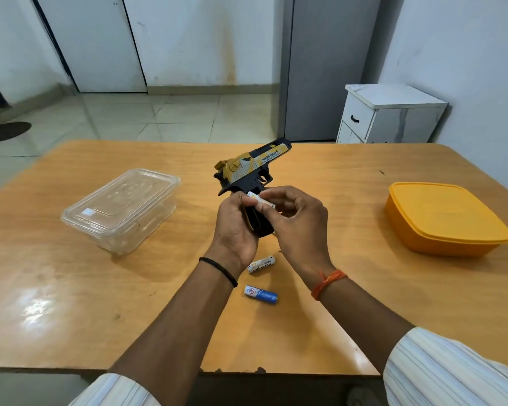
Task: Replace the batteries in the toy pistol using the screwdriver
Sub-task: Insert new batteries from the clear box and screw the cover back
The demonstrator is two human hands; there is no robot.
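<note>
The black and yellow toy pistol (pixel 248 168) is held above the middle of the table, barrel pointing away and to the right. My left hand (pixel 235 224) grips its black handle from the left. My right hand (pixel 296 221) pinches a white battery (pixel 263 201) at the side of the handle, just below the trigger. Two more batteries lie on the table below my hands: a white one (pixel 261 264) and a blue and white one (pixel 261 294). No screwdriver is in view.
A clear plastic box (pixel 123 209) with its lid on stands at the left of the wooden table (pixel 71 288). A yellow lidded container (pixel 446 219) sits at the right. A white cabinet (pixel 390 114) stands beyond the table's far right corner.
</note>
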